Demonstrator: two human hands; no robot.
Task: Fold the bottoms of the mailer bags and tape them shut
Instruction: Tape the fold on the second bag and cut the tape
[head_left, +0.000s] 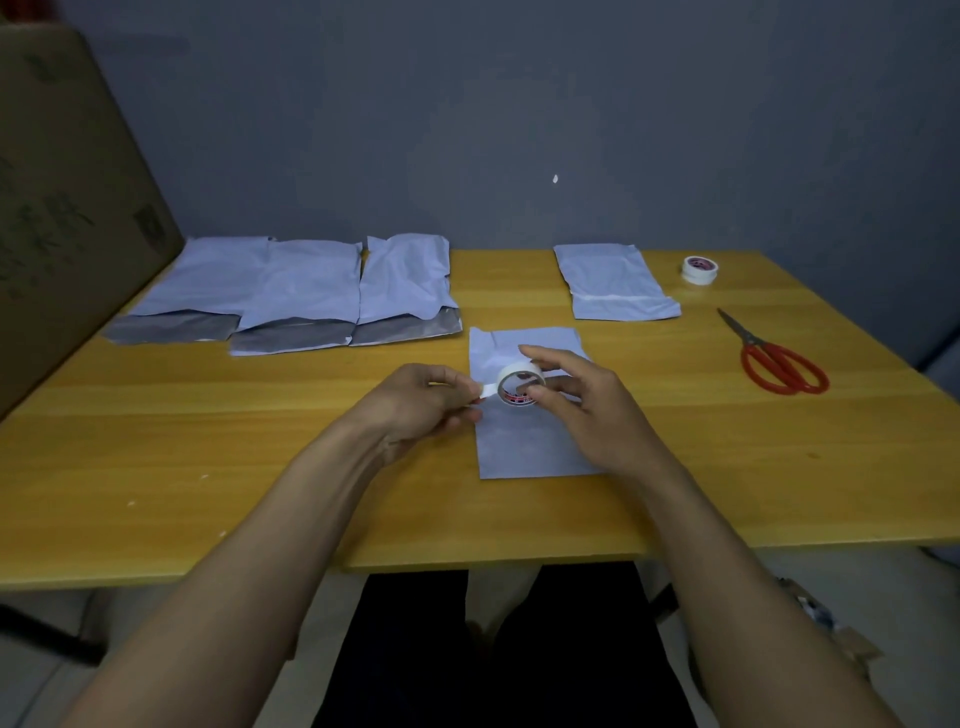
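A white mailer bag (524, 447) lies flat on the wooden table (260, 447) in front of me, partly under my hands. My right hand (587, 410) holds a white tape roll (517, 382) just above that bag, fingers curled around its rim. My left hand (421, 402) pinches the loose tape end (487, 391) at the roll's left side. Three white mailer bags (306, 291) with grey open flaps lie side by side at the back left. One more mailer bag (615, 288), with a strip of tape across it, lies at the back right.
A second tape roll (700, 269) sits at the back right. Red-handled scissors (774, 358) lie on the right side of the table. A large cardboard box (62, 197) stands against the table's left edge. A grey wall is behind.
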